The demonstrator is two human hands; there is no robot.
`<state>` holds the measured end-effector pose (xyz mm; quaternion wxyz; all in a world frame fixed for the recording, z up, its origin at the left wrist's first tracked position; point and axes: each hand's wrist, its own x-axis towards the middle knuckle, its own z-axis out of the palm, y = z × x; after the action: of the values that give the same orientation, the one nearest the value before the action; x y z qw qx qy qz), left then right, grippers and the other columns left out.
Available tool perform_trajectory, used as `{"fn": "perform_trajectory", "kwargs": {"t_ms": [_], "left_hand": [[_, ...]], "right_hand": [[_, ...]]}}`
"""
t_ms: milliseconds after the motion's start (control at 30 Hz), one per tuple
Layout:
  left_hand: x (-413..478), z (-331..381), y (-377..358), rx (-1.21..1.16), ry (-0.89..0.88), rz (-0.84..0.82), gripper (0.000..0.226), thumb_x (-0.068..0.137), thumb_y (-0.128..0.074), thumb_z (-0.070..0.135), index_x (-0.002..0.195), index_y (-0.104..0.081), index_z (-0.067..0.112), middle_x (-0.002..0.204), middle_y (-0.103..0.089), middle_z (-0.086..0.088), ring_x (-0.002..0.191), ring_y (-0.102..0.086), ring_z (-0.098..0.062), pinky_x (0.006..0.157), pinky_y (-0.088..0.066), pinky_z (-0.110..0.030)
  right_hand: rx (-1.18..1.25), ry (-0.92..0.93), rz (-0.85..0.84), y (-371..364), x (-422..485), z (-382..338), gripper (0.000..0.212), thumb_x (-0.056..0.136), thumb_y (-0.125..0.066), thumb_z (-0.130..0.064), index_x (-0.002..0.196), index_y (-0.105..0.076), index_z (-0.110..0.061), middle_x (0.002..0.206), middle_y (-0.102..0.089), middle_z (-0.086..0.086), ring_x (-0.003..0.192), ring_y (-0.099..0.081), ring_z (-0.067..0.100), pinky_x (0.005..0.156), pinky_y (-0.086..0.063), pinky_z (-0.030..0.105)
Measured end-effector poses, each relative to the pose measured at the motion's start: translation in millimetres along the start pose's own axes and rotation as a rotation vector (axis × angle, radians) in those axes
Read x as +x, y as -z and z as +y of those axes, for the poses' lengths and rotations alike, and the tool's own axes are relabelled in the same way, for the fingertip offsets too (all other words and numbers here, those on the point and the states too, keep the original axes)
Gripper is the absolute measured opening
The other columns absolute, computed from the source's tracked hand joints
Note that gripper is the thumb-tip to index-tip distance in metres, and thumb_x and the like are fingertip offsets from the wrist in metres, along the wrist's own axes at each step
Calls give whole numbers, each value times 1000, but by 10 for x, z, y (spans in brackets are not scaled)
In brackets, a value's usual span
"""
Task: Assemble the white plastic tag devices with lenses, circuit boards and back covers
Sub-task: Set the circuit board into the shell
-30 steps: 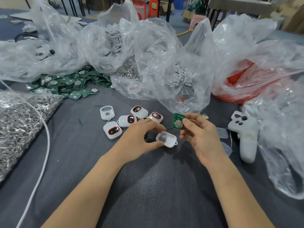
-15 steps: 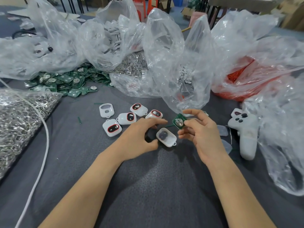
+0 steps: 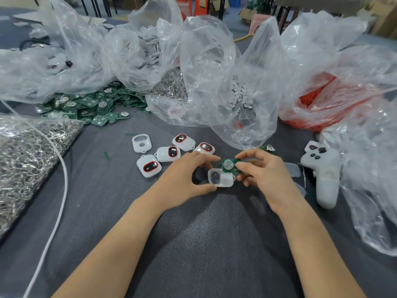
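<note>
Viewing head cam: my left hand (image 3: 184,179) has fingers (image 3: 205,158) and thumb clamped on the open white tag shell (image 3: 221,179), mid-worktop (image 3: 193,233); whether it is lifted or resting I can't tell. My right hand (image 3: 264,175) pinches a green circuit board (image 3: 231,165), round metal disc facing up, right at the shell's far edge. Four finished tags (image 3: 148,166) and an empty front cover (image 3: 141,143) lie just beyond to the left. Loose boards (image 3: 90,106) are piled further back.

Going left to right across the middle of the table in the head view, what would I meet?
Bag of metal rings → white cable → empty tag front → left hand holding the white housing → right hand pinching the circuit board → white controller.
</note>
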<state>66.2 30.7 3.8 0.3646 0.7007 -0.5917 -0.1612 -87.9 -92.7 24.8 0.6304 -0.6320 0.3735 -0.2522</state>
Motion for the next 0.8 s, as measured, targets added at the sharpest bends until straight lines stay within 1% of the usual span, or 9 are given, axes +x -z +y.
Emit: {"fn": "perform_trajectory", "kwargs": {"t_ms": [167,233,300,367,433,500,600,700,800], "left_hand": [[4,7,5,13,10,-9,54,76,-80,26,126,-58,27,104,-55,17,102,-49,-2,87,-31,-5],[-1,11,3,6,5,0,51,77,-78,24,125,-59,26,105,-56,18,102,-50,-1,87,-32,-5],[-11,10,-6,1,5,19,49,79,-76,20,125,-59,26,109,-58,20,103,-52,-1,87,-34,-5],[-8,-2,-14,-13,6,32,50,80,-73,15,126,-58,26,112,-59,19,103,-53,0,87,-34,-4],[0,-20,-20,-35,11,37,53,82,-71,10,130,-54,25,118,-60,15,103,-54,0,86,-34,-4],[6,-28,-22,-45,21,56,54,83,-69,8,132,-52,24,121,-61,8,101,-56,-2,83,-37,-7],[11,-21,-27,-57,35,120,47,85,-66,6,129,-55,19,115,-63,4,96,-57,-4,82,-43,-17],[7,2,-19,-74,45,124,40,84,-71,17,122,-57,20,102,-62,4,91,-54,-1,82,-43,-21],[-20,20,-35,-46,44,12,60,72,-82,32,124,-52,24,103,-58,6,98,-51,-8,88,-39,-22]], "right_hand": [[-19,31,61,48,28,29,16,85,-63,4,83,-66,-11,61,-67,-2,50,-60,8,47,-48,17],[-50,48,97,48,42,46,17,85,-64,3,82,-67,-14,64,-67,-2,57,-62,7,53,-51,17],[-59,47,107,36,41,54,19,85,-64,3,81,-67,-15,70,-68,2,66,-66,10,58,-54,18],[-31,19,85,23,28,47,19,86,-62,4,82,-66,-14,73,-68,5,65,-69,16,54,-54,21],[-33,-7,58,15,10,34,18,88,-60,4,84,-65,-13,73,-68,6,54,-68,21,43,-49,23],[-65,-16,41,18,-3,26,16,88,-60,4,84,-64,-12,73,-66,9,46,-64,21,36,-42,22],[-115,4,22,29,-7,22,17,87,-61,3,83,-67,-13,72,-65,9,43,-58,17,35,-36,21],[-139,62,-8,27,-12,12,21,86,-63,2,83,-71,-18,64,-65,2,49,-57,13,41,-40,20],[-186,107,-21,-1,-22,26,22,85,-66,-1,83,-72,-22,62,-66,-1,50,-56,9,44,-40,17]]}}
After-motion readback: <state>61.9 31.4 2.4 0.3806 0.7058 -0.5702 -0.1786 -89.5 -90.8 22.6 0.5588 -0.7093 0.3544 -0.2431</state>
